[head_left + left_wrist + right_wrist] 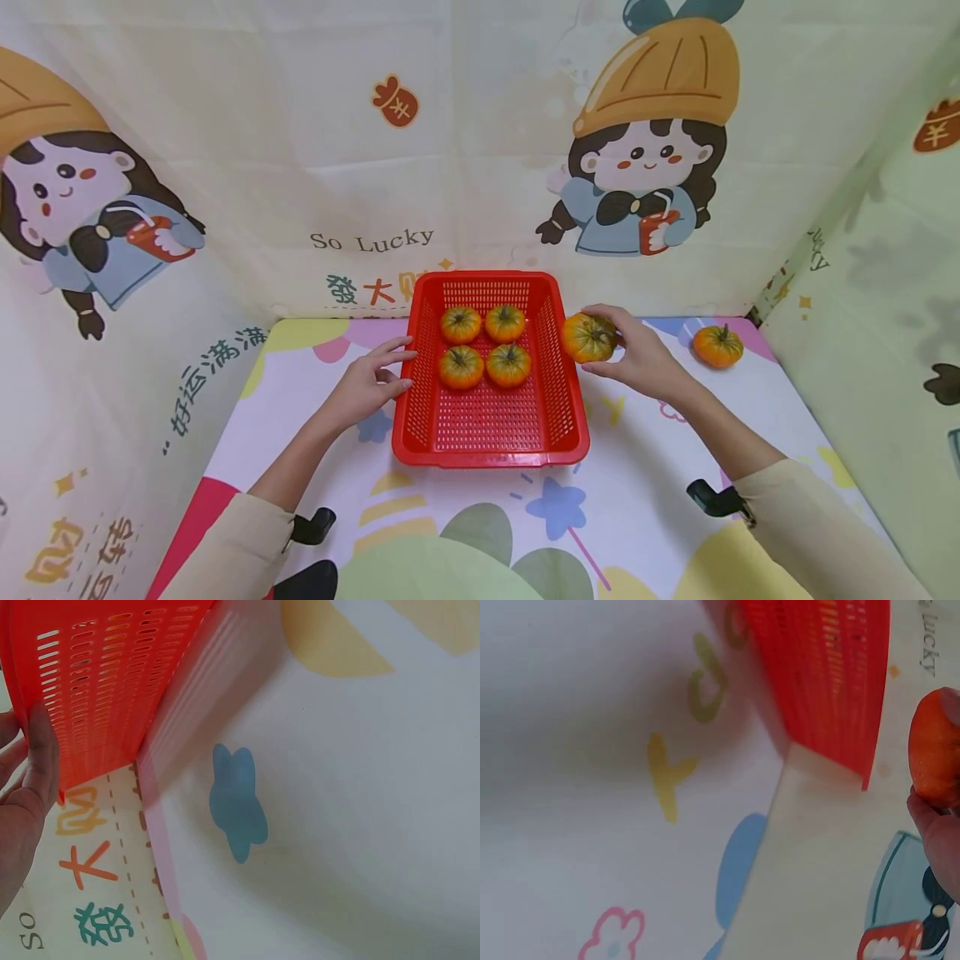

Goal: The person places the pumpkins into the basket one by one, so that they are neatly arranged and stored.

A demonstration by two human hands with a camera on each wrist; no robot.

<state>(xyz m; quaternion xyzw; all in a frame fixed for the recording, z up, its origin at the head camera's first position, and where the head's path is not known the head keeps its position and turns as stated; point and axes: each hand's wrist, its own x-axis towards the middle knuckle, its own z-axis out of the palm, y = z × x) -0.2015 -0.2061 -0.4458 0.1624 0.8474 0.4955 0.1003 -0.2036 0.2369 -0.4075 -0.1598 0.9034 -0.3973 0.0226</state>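
A red plastic basket (491, 457) with slotted walls stands on the table. Inside its far half sit several small orange-and-green pumpkins (461, 367), stems up. At the basket's left rim, my left hand (363, 383) holds the edge; in the left wrist view the thumb (43, 754) lies against the outer wall while other fingers reach the rim. My right hand (637, 354) grips another pumpkin (587, 337) by its side, at the basket's right rim. The right wrist view shows this pumpkin (934, 754) only in part, cut off by the frame edge.
One more pumpkin (717, 346) lies on the table at the far right. A printed cloth wall (495, 167) rises behind the basket, with side walls at left and right. The patterned table cover (480, 533) extends toward me.
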